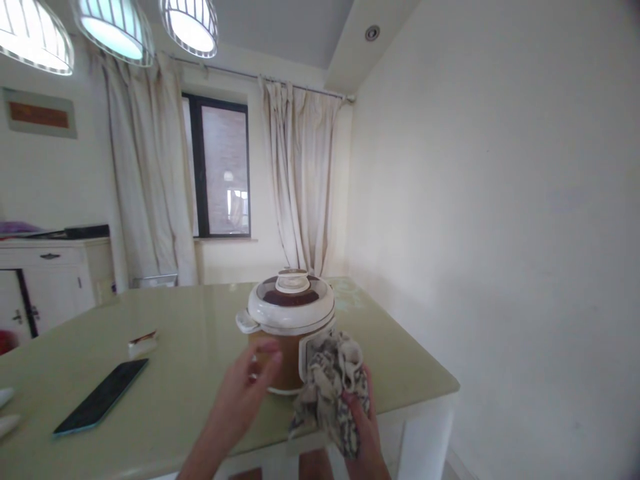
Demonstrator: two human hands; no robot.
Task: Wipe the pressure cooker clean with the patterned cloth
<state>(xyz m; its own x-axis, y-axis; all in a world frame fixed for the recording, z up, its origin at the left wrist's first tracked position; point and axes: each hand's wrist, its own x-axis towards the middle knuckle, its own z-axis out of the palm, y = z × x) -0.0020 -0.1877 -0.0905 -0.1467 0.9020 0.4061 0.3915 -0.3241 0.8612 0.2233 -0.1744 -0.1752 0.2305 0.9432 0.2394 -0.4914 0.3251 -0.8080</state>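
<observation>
A brown electric cooker (287, 360) stands on the table, its white-rimmed lid (290, 313) on top and a pale handle (247, 322) at its left side. My right hand (364, 423) grips a crumpled, dark-patterned cloth (333, 387) in front of the cooker's lower right. The cloth covers part of the control panel (304, 360). My left hand (250, 380) is at the cooker's front left with fingers curved and apart, holding nothing. Whether its fingertips touch the brown side, I cannot tell.
The greenish table (200, 347) has a rounded right corner near the white wall (500, 233). To the left lie a dark phone-like slab (100, 398) and a small white packet (143, 343). Pendant lamps (190, 27) hang at upper left. A white cabinet (55, 287) stands beyond.
</observation>
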